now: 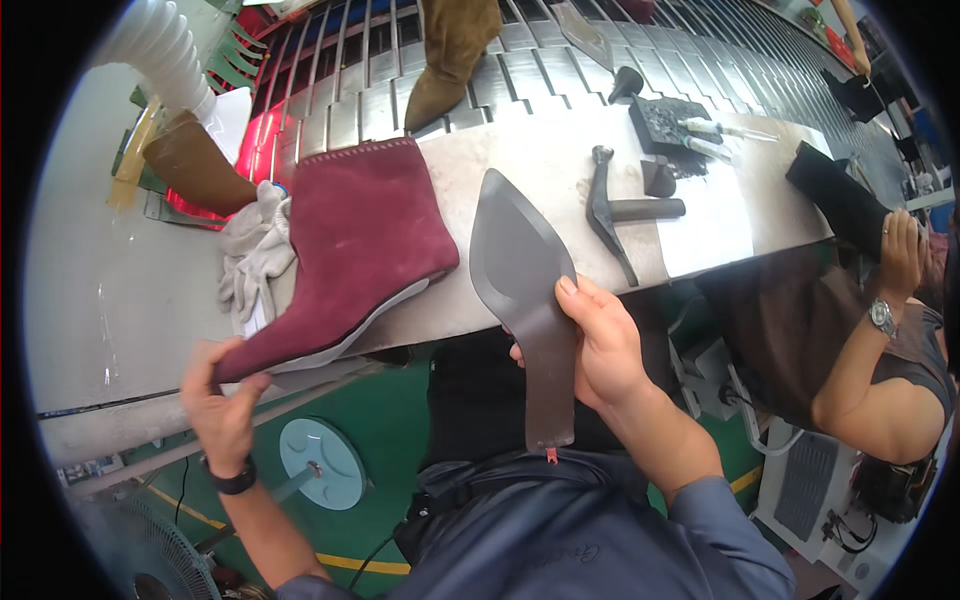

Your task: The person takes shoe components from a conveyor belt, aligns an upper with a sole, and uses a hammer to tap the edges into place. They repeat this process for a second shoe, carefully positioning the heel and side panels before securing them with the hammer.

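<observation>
A burgundy suede ankle boot (368, 215) lies tilted over the near left part of the worktable, its toe pointing toward me. My left hand (222, 412) is closed round that toe, with the thumb at the underside. In front of my chest, my right hand (612, 350) grips a dark grey pointed shoe sole (518, 245) by its narrow middle. The sole's broad end points away from me, and its brown strip hangs down toward my waist. Boot and sole are apart. A hammer (648, 209) rests on the table to the right of the sole.
Pale work gloves (256, 250) lie left of the boot. A black block (665, 124) sits beyond the hammer on the worktable (560, 140). Behind runs a metal roller conveyor (345, 95) with a brown boot (445, 65). At right, a co-worker's hand (903, 250) holds a black boot (835, 195).
</observation>
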`<state>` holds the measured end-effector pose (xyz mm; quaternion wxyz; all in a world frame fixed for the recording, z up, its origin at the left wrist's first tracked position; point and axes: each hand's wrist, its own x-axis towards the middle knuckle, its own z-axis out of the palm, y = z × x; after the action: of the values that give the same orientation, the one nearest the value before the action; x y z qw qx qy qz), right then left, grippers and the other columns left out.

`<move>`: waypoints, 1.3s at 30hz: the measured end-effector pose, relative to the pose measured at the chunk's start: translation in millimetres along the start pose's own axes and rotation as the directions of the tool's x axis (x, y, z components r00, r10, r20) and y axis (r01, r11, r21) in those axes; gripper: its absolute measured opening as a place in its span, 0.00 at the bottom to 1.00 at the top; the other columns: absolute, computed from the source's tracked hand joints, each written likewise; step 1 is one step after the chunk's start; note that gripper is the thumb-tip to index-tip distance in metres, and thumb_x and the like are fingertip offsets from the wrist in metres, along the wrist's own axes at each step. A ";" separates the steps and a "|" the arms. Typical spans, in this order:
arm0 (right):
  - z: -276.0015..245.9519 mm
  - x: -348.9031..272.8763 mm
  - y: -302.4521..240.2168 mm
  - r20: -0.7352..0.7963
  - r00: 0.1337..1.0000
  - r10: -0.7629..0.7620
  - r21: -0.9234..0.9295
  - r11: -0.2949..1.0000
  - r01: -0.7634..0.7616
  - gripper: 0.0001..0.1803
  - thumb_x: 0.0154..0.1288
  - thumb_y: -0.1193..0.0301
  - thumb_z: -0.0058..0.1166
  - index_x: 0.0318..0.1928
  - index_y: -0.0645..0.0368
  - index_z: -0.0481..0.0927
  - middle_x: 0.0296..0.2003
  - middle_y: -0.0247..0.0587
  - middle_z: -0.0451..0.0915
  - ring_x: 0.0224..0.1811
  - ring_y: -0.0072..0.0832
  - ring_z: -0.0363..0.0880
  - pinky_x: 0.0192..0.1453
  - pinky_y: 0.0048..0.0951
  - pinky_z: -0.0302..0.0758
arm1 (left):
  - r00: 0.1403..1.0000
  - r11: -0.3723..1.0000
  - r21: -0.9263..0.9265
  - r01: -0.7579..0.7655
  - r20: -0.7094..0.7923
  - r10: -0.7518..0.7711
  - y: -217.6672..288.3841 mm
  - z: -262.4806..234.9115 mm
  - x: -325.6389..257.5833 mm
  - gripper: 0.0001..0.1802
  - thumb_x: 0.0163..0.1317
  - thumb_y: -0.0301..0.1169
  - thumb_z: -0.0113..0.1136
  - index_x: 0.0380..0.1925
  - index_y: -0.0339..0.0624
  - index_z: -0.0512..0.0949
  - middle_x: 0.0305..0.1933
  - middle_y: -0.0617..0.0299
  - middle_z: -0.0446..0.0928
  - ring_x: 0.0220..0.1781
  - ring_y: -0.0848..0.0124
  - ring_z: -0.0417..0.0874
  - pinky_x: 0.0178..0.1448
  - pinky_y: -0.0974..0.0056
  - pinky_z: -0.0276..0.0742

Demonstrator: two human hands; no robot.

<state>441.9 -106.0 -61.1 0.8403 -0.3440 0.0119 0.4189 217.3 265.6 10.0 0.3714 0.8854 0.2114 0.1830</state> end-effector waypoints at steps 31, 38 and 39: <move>102.5 -44.9 -25.3 0.406 0.854 -0.325 -0.423 0.762 0.491 0.13 0.83 0.74 0.57 0.55 0.73 0.86 0.47 0.43 0.91 0.48 0.22 0.86 0.52 0.28 0.83 | 0.878 0.508 -0.792 -0.338 -0.072 0.472 175.4 110.1 90.4 0.30 0.80 0.31 0.64 0.75 0.35 0.64 0.59 0.47 0.84 0.61 0.60 0.88 0.69 0.52 0.84; 111.5 -33.4 -31.1 0.367 0.884 -0.289 -0.540 0.708 0.456 0.12 0.82 0.74 0.60 0.54 0.71 0.85 0.42 0.37 0.90 0.41 0.18 0.84 0.47 0.25 0.82 | 0.834 0.435 -0.842 -0.320 -0.032 0.552 175.1 101.4 81.6 0.22 0.86 0.34 0.54 0.72 0.34 0.66 0.60 0.43 0.82 0.61 0.60 0.88 0.68 0.53 0.84; 109.4 -31.8 -32.6 0.374 0.888 -0.269 -0.525 0.727 0.442 0.12 0.82 0.73 0.60 0.55 0.71 0.85 0.42 0.37 0.90 0.41 0.18 0.84 0.47 0.25 0.82 | 0.838 0.443 -0.849 -0.289 0.000 0.546 177.8 97.5 81.7 0.21 0.86 0.33 0.54 0.71 0.35 0.67 0.60 0.42 0.82 0.61 0.58 0.88 0.68 0.53 0.85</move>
<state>415.1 -77.2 50.7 0.7468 -0.5253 -0.3026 0.2734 375.5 137.9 90.2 0.7069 0.6471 -0.1799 0.2218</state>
